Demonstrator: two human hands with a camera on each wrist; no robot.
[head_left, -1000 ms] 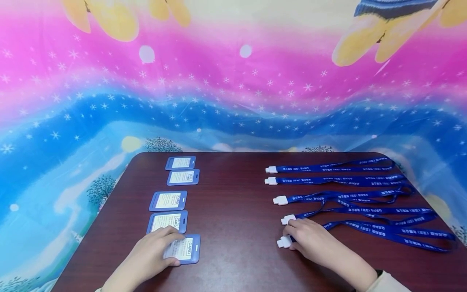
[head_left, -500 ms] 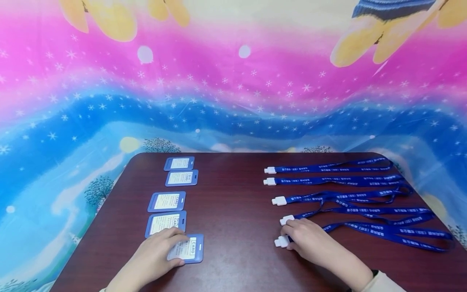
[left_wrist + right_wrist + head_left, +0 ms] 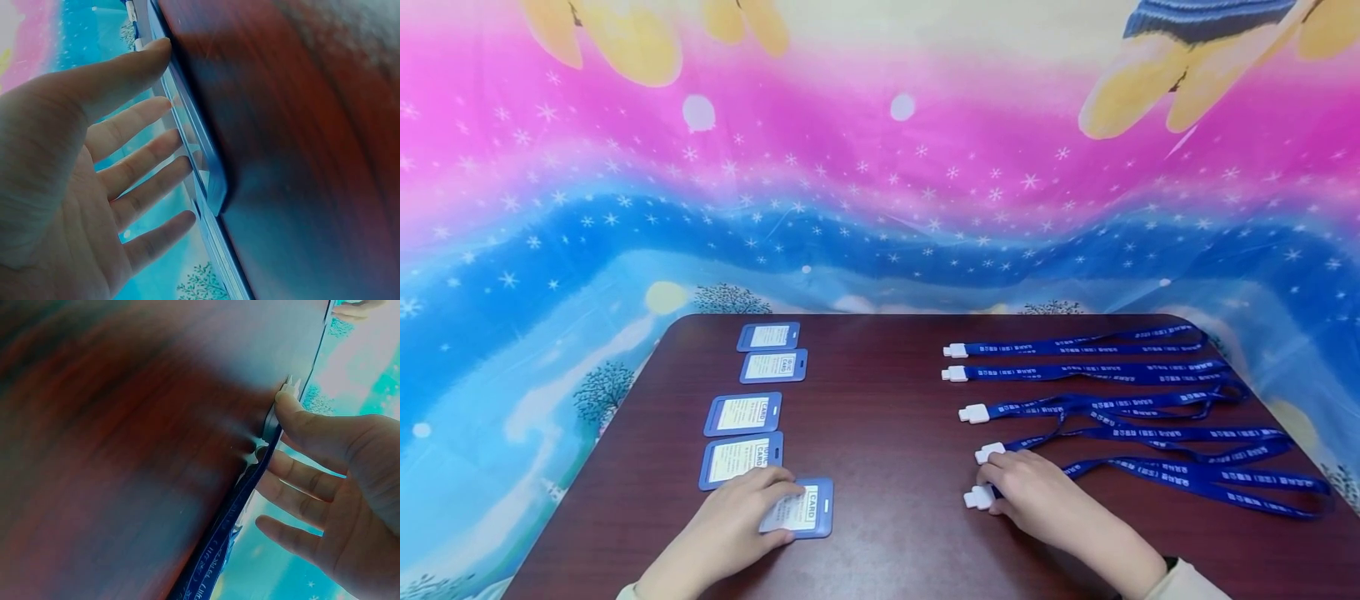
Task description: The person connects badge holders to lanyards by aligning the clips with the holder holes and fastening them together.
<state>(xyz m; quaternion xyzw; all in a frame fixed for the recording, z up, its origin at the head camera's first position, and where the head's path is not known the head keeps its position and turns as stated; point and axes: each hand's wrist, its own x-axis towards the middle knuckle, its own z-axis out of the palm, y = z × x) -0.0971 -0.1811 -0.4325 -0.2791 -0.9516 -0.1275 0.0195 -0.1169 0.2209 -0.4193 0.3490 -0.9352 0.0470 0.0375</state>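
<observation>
On the near left of the table, a blue badge holder [image 3: 824, 507] with a white printed card lies flat. My left hand [image 3: 726, 521] rests over its left part, hiding some of the card. In the left wrist view, the fingers are nearly straight, their tips on the holder [image 3: 214, 181], with the thumb at its edge. My right hand [image 3: 1037, 492] pinches the nearest blue lanyard [image 3: 1217, 487] just behind its white plastic end piece [image 3: 979, 498]. The right wrist view shows the thumb at that end, with the printed strap [image 3: 209, 559] trailing away.
Several more badge holders [image 3: 741, 414] form a column on the left. Other blue lanyards [image 3: 1120, 372] lie side by side on the right, white ends facing inward. A dark red-brown table [image 3: 872, 417] carries everything, and a colourful patterned cloth [image 3: 850, 208] hangs behind it.
My left hand has slid the nearest badge holder to the right, away from the column. The right hand has stayed almost still at the lanyard.
</observation>
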